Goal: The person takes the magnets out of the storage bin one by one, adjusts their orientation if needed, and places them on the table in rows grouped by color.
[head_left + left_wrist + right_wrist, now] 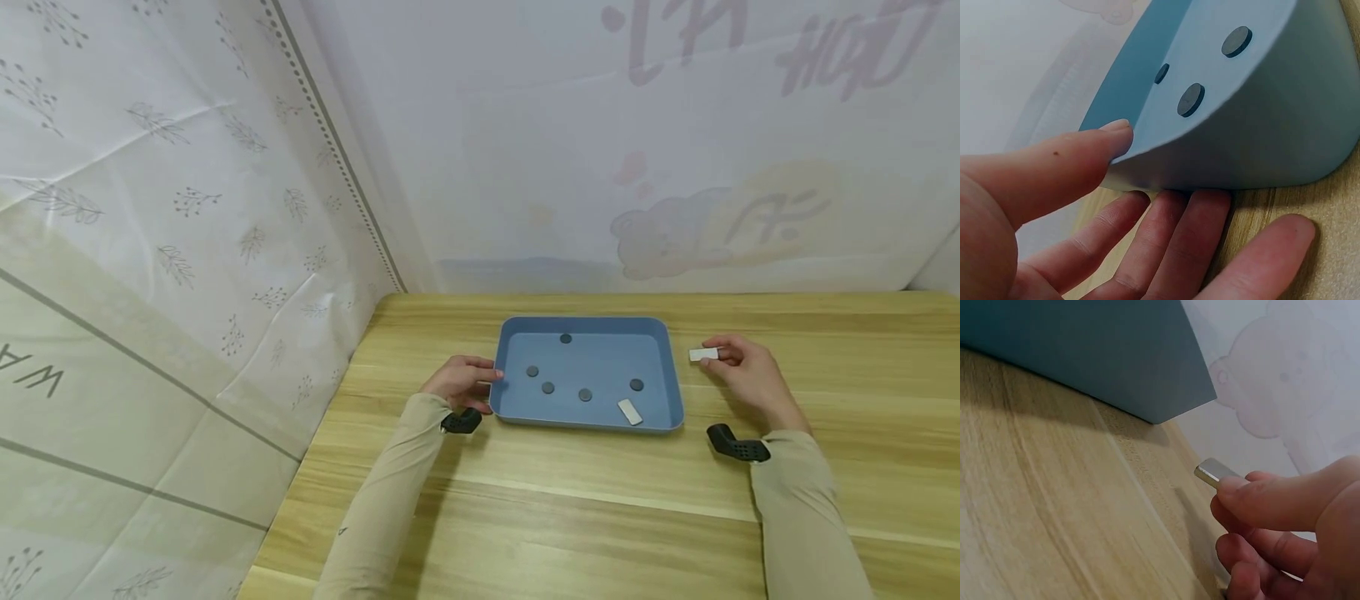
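Observation:
My left hand (463,382) grips the left wall of a blue rectangular tray (592,323), thumb over the rim and fingers against the outer side low down. Inside the tray lie several dark grey round discs (585,395), two of them large in the left wrist view, where one disc (1191,100) is close to the rim. A small white rectangular block (630,412) rests near the tray's front right corner. To the right of the tray, my right hand (750,375) pinches a similar small white block (1216,470) between thumb and index finger, above the table.
The tray stands on a wood-grain table (555,517). A pale printed curtain (525,167) hangs behind the table's far edge, and a leaf-patterned one (187,208) is along the left. Black wrist devices (738,446) sit at both sleeves.

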Available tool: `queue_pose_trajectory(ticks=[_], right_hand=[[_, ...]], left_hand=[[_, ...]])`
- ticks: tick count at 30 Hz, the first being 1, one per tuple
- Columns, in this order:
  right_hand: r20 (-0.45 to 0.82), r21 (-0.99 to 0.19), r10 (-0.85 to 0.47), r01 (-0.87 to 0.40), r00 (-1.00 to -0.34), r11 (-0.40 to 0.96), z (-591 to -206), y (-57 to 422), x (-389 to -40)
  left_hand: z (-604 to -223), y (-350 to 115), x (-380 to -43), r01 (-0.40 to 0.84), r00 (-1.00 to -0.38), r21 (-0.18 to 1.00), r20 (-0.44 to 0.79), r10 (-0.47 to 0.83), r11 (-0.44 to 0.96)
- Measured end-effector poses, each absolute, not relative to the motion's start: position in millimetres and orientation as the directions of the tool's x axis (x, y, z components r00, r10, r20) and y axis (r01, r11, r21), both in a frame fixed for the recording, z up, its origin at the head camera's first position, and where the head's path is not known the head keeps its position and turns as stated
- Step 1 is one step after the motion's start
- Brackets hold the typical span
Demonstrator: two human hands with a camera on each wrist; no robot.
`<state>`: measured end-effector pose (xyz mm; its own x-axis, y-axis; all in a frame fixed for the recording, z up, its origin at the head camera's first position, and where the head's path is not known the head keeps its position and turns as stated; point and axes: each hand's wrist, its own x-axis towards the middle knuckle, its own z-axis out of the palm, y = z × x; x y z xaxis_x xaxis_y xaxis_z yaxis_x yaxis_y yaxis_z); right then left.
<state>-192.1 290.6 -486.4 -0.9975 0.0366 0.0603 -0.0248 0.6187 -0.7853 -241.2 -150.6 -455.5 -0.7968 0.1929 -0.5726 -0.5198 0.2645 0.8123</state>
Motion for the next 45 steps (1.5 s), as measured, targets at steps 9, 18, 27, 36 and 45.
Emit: queue_pose_trajectory(ticks=[9, 18, 27, 36, 45], right_hand=[[0.089, -0.749, 0.013, -0.059, -0.996, 0.66, -489.5, 289.4, -197.6], [0.057, -0.75, 0.012, -0.035, -0.998, 0.661, -486.2, 282.9, -198.2], [0.076, -0.725, 0.021, -0.041, -0.997, 0.688, -487.9, 279.8, -199.2], [0.071, -0.703, 0.013, -0.04, -0.997, 0.71, -487.8, 277.2, -198.4], [0.097, -0.695, 0.022, -0.052, -0.995, 0.717, -490.1, 275.8, -197.8]], left_hand=[[-455.4, -152.0, -240.3, -0.517, -0.8, 0.813, -0.57, 0.188, 0.268], [-454.5, -152.8, -239.3, -0.516, -0.802, 0.814, -0.569, 0.183, 0.268], [-452.5, -151.6, -238.5, -0.504, -0.808, 0.817, -0.561, 0.182, 0.28], [-451.9, -151.5, -238.6, -0.504, -0.808, 0.817, -0.56, 0.181, 0.281], [-454.7, -151.0, -238.9, -0.507, -0.806, 0.815, -0.563, 0.181, 0.278]])
